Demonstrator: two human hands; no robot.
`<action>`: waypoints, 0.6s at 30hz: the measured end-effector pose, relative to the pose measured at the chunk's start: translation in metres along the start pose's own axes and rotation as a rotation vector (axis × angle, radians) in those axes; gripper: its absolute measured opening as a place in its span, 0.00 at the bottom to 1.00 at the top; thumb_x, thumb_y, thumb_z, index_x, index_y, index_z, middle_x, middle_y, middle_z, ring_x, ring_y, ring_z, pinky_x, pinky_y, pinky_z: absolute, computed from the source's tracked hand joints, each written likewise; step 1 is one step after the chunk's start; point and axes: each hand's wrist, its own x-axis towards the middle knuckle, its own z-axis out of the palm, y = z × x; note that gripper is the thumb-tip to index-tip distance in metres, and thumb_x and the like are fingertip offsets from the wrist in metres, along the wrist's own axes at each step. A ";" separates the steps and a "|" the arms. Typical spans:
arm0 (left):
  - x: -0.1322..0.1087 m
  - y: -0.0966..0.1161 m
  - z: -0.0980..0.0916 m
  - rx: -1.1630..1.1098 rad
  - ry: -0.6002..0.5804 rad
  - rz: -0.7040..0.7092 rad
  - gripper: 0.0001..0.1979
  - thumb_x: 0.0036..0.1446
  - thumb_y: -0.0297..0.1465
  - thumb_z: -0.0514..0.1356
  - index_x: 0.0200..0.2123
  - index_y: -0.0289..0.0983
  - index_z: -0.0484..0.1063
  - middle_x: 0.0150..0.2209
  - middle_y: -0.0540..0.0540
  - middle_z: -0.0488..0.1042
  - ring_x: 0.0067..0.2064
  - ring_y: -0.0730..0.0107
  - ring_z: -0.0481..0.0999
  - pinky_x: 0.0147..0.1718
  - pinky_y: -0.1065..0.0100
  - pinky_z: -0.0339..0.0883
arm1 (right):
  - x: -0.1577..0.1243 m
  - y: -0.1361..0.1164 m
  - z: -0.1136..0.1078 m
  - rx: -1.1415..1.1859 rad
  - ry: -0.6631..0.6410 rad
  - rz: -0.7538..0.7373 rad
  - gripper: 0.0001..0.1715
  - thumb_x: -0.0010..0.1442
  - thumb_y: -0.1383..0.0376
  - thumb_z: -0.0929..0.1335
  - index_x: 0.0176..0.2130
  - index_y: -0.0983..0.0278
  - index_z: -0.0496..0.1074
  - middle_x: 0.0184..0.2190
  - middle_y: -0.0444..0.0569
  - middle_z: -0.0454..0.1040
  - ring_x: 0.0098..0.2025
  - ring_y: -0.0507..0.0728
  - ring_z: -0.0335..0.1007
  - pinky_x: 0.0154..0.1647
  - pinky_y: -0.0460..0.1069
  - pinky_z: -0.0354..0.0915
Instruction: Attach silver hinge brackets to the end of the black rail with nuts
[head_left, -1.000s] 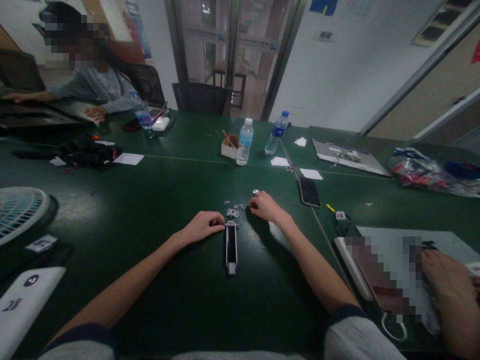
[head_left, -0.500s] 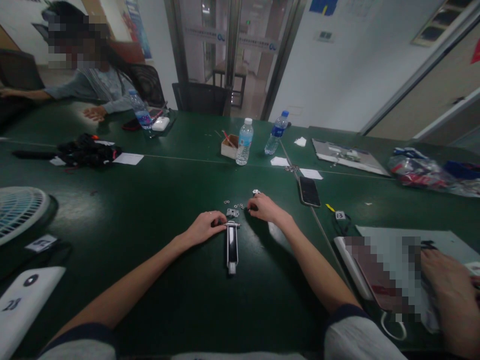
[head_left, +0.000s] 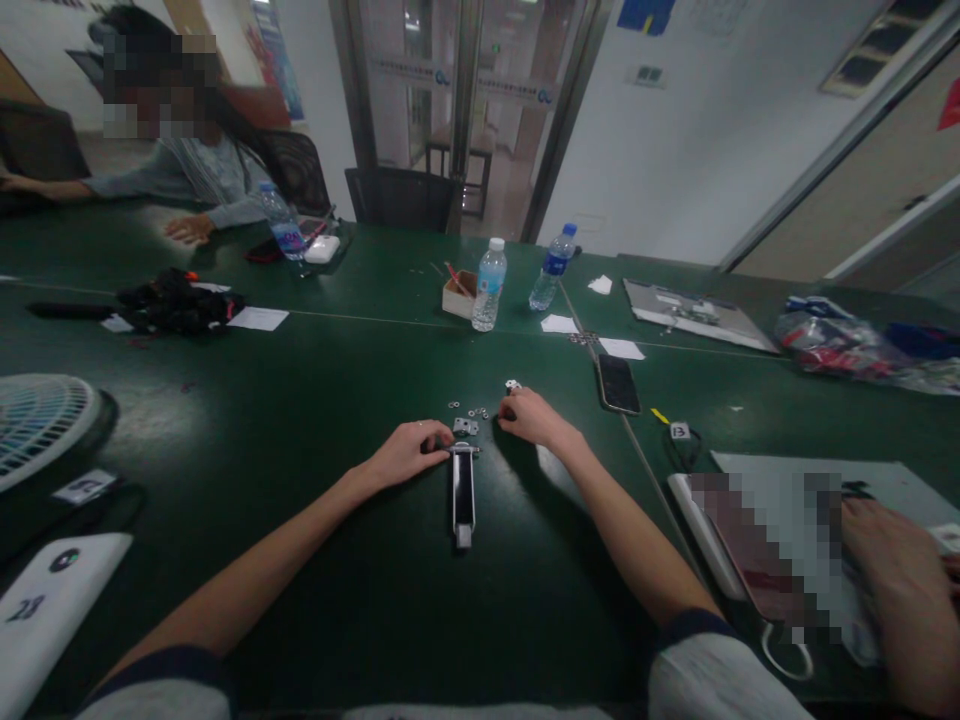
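Note:
My left hand (head_left: 412, 453) is closed, thumb and fingers pinched on the end of a thin metal rod (head_left: 469, 450). The rod lies crosswise over the top end of a long, narrow metal piece with a dark, glossy middle (head_left: 464, 490). Just beyond sits a small metal bracket with holes (head_left: 466, 427). Several small rings or nuts (head_left: 478, 412) are scattered behind it. To their right, my right hand (head_left: 527, 415) has its fingers pressed together low over the table; what they hold, if anything, is hidden. A small silvery part (head_left: 512, 385) shows just past its knuckles.
Two water bottles (head_left: 490, 285) (head_left: 553, 268) and a small open box (head_left: 459, 295) stand farther back. A phone (head_left: 619, 383) lies right of my right hand. A white fan (head_left: 45, 430) is at left. Another person's hand (head_left: 896, 560) rests at far right; a person (head_left: 187, 170) sits across at left.
My right hand has shifted very slightly to the right, away from the small rings. My left hand and the long metal piece stay almost where they were.

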 end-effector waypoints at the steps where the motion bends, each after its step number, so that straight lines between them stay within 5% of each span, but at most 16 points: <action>1: 0.000 0.000 0.000 0.001 0.003 0.001 0.11 0.60 0.32 0.59 0.46 0.36 0.71 0.42 0.47 0.72 0.33 0.71 0.69 0.31 0.69 0.62 | 0.000 -0.001 0.000 -0.005 -0.007 0.003 0.08 0.58 0.64 0.68 0.37 0.65 0.76 0.38 0.54 0.72 0.43 0.57 0.67 0.43 0.48 0.59; 9: -0.001 0.005 -0.005 0.017 0.007 0.003 0.12 0.60 0.33 0.60 0.45 0.36 0.71 0.41 0.47 0.72 0.33 0.72 0.68 0.30 0.70 0.62 | -0.003 -0.012 -0.004 -0.039 0.057 0.008 0.09 0.57 0.66 0.67 0.33 0.67 0.76 0.37 0.57 0.74 0.42 0.59 0.67 0.41 0.48 0.60; 18: -0.002 0.014 -0.007 0.062 0.203 0.094 0.12 0.60 0.36 0.60 0.45 0.37 0.71 0.39 0.47 0.73 0.36 0.68 0.70 0.35 0.67 0.64 | -0.011 -0.051 -0.015 0.592 -0.058 -0.167 0.11 0.61 0.65 0.65 0.33 0.68 0.74 0.28 0.46 0.73 0.29 0.50 0.64 0.31 0.44 0.57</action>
